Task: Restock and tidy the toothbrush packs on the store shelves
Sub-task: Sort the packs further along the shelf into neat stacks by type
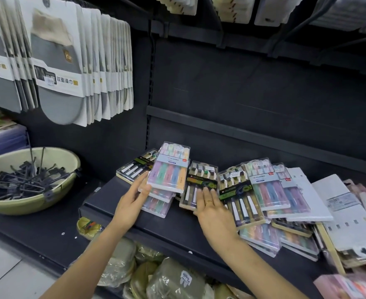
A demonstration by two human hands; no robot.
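Observation:
Several clear toothbrush packs lie strewn on the dark shelf (117,203). A pastel pack (170,169) tops a small stack at the left. My left hand (134,197) grips that stack at its near left corner, thumb on top of the pastel pack. A black-and-green labelled pack (201,180) lies beside it. My right hand (212,210) rests flat on its near end, fingers straight, a ring on one finger. More pastel packs (268,184) and white-backed packs (311,190) fan out to the right.
A green basin (54,203) full of dark metal display hooks sits on the left shelf. Carded grey bath mitts (59,67) hang above it. Bagged goods (167,277) fill the lower shelf. A pink pack (350,285) lies at the bottom right.

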